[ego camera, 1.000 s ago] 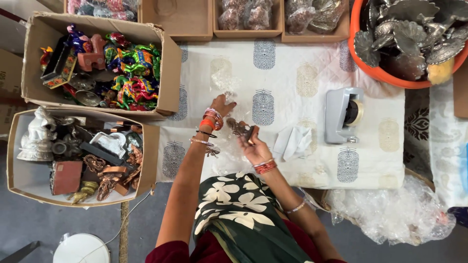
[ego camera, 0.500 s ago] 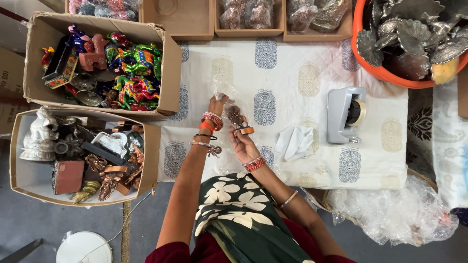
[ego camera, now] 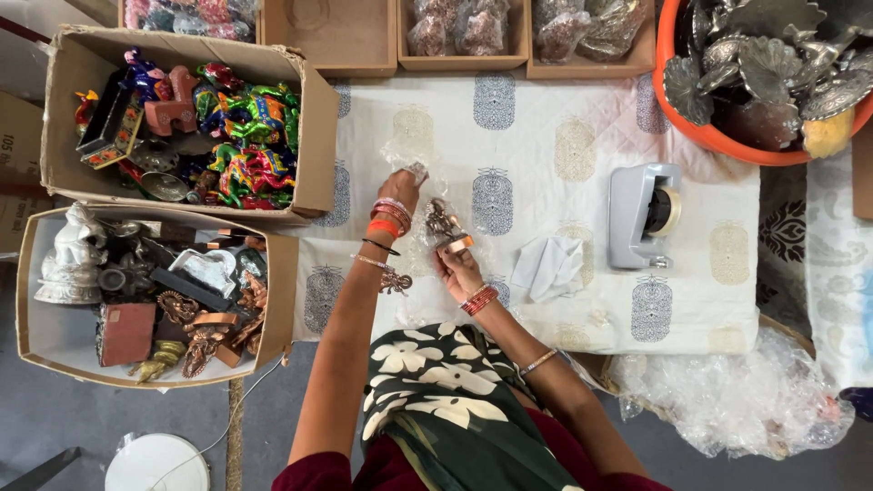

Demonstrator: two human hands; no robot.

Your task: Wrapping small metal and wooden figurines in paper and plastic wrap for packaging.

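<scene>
The right hand (ego camera: 457,265) grips a small copper-toned figurine (ego camera: 445,224) by its base, fingers closed round it, the piece held upright just above the quilted cloth (ego camera: 582,200) covering the bench. Against the view of a second ago, the left hand (ego camera: 401,188) has travelled away from the figurine toward the far side of the cloth; its fingers are now pinched on the upper edge of a clear plastic wrap (ego camera: 405,159), drawing it taut and open. The figurine has shifted a little to the person's left and now sits within the spread of that film. Judgement: the wrap is being opened out to receive the piece, so wrapping is at an early stage and nothing is yet sealed. A grey tape dispenser (ego camera: 644,215) stands well apart to the right, untouched, with a crumpled white paper (ego camera: 548,267) between it and the hands. Two cardboard boxes hold further stock: painted figures (ego camera: 238,136) in the upper, metal figures (ego camera: 164,300) in the lower.
</scene>
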